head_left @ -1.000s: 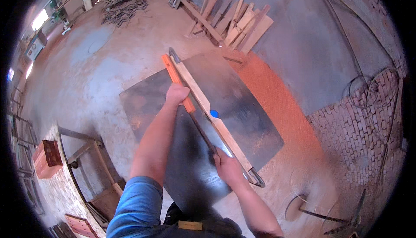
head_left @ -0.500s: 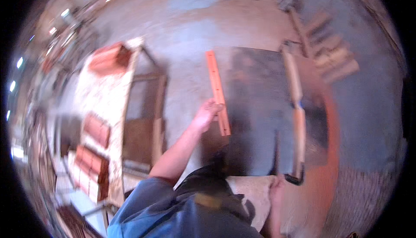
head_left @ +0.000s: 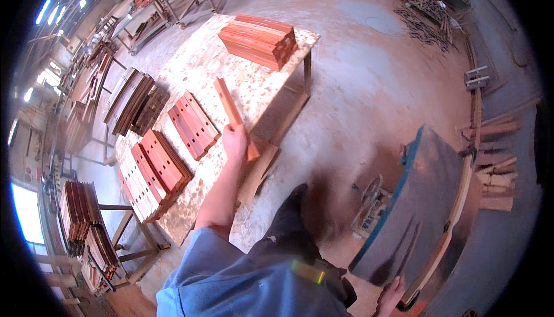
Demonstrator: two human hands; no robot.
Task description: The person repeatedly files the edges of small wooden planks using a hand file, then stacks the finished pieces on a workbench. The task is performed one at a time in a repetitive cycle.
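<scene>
My left hand [head_left: 235,139] is closed around a reddish wooden slat [head_left: 227,102], held tilted above the edge of a pale, blotchy worktable [head_left: 199,63]. On this table lie a flat group of slats with dark holes [head_left: 194,124], a thicker stack of drilled slats [head_left: 164,164] nearer me, and a large block of stacked slats [head_left: 257,39] at the far end. My right hand [head_left: 392,294] is low on the right, beside the near edge of a grey machine table [head_left: 424,190]. Its fingers show too little to tell their state.
A long wooden fence [head_left: 447,230] runs along the machine table. Cut wood pieces [head_left: 496,181] lie beyond it at the right. Racks with stacked slats [head_left: 83,216] stand at the left. Scrap sticks [head_left: 427,17] are heaped on the floor far right.
My view and body have turned left, from the machine table toward the worktable. The slat in my left hand is now over the worktable's edge, near the stacks.
</scene>
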